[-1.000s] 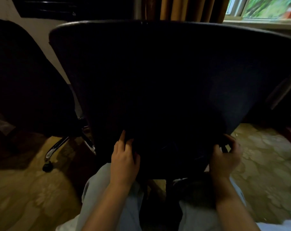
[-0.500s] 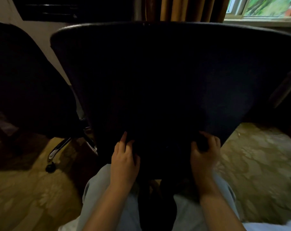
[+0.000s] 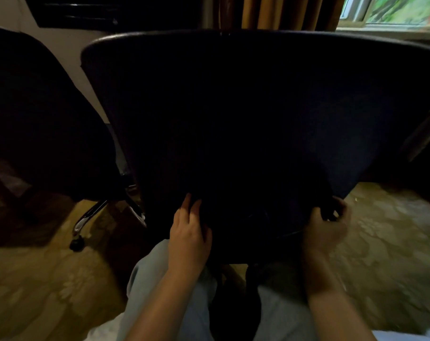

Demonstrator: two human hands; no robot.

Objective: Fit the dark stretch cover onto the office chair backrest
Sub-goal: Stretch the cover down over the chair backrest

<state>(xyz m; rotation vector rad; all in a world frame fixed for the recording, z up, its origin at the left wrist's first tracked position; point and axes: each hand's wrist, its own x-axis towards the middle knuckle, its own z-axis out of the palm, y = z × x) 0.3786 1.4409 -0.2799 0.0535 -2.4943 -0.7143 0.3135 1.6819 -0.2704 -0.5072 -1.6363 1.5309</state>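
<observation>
Head view. The dark stretch cover (image 3: 295, 114) lies drawn over the backrest (image 3: 209, 57), from the top edge down to the lower edge.

Your left hand (image 3: 189, 238) rests at the backrest's lower left. Its fingers (image 3: 188, 205) are extended flat against the fabric, released.

Your right hand (image 3: 324, 227) is at the backrest's lower right corner, fingers (image 3: 343, 207) curled and grasping the cover's hem.

A second chair (image 3: 36, 114) stands left of the backrest.

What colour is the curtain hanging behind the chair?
The curtain is golden brown, clearest in the head view.
</observation>
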